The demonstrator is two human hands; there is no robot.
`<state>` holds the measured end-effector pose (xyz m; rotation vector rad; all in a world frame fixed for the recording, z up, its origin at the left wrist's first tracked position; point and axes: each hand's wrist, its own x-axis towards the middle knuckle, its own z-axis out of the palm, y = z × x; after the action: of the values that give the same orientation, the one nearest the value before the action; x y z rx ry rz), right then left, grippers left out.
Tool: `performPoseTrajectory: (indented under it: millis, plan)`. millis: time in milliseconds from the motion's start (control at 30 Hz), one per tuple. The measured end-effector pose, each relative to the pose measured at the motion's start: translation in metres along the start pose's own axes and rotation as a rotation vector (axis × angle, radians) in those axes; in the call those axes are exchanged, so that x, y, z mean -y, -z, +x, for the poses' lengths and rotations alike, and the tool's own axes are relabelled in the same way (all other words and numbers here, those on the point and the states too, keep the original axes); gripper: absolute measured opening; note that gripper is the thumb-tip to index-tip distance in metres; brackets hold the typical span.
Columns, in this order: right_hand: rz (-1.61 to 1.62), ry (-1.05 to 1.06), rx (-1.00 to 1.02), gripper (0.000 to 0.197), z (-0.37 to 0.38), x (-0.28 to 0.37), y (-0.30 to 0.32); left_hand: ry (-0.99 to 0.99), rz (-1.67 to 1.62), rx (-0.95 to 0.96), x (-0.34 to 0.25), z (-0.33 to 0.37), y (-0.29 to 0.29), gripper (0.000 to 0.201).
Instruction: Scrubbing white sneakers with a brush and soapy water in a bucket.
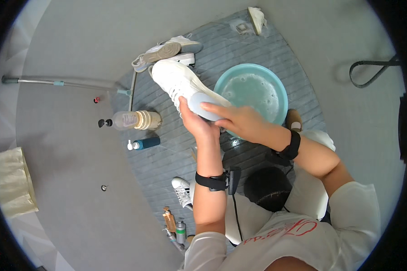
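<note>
A white lace-up sneaker (172, 80) is held up at a slant in front of me, one end reaching over the left side of a turquoise basin (282, 97). My left hand (196, 121) grips the shoe from its near side, fingers partly hidden behind it. In my right hand (244, 123) is a smooth, pale grey oval brush (201, 102), pressed flat against the shoe's side. Its underside, against the shoe, cannot be seen. Cloudy, sudsy water (253, 92) fills the basin.
More shoes (167, 50) lie in a heap beyond the sneaker. One white shoe (257, 21) stands at the far right. To the left are a clear pump bottle (124, 120), a dark blue pump bottle (147, 143) and a long-handled pole (68, 83). Several small bottles (169, 220) stand near my left elbow.
</note>
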<state>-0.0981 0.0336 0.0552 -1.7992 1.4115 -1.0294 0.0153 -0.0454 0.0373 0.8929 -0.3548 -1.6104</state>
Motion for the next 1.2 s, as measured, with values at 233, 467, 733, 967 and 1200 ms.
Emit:
performPoseTrajectory:
  millis: [233, 467, 733, 967, 1200]
  plan:
    - [0.028, -0.04, 0.043, 0.05, -0.007, -0.001, -0.007, -0.042, -0.033, 0.072, -0.01, 0.002, 0.008, 0.055]
    - [0.002, -0.122, 0.112, 0.055, -0.015, 0.005, -0.013, -0.064, -0.072, 0.07, -0.027, 0.0, 0.005, 0.055]
    - [0.183, -0.262, -0.215, 0.056, -0.028, -0.026, -0.012, -0.059, -0.211, 0.031, -0.043, 0.0, 0.009, 0.053]
    - [0.661, -0.401, -0.147, 0.062, -0.018, -0.02, -0.025, 0.09, -0.239, 0.015, -0.025, -0.001, 0.015, 0.051]
    - [0.579, -0.305, -0.277, 0.059, -0.015, -0.029, -0.018, 0.172, 0.129, 0.064, -0.011, -0.023, -0.002, 0.048]
